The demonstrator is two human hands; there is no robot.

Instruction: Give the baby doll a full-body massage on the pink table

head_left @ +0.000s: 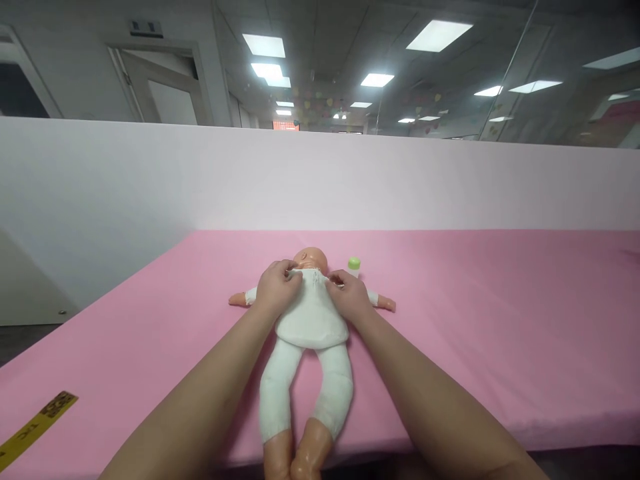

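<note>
- Baby doll point(311, 320): lies face up at the middle of the pink surface point(475, 320); long axis runs near to far, head at the far end, feet over the near edge, arms spread left and right.
- White outfit point(313, 313): covers the doll's trunk, arms and legs; feet bare.
- Left hand point(278, 288): on the doll's left shoulder, grip pinched narrow on the top's neckline.
- Right hand point(349, 295): on the doll's right shoulder, grip closed on the same fabric near the collar.
- Step in hand, judged: settling the top's neck opening about the doll's neck; the next move likely calls for an even pull with both hands.
- Green-capped bottle point(354, 265): stands just beyond the right hand, beside the doll's head.
- Yellow tape strip point(35, 423): near left corner.
</note>
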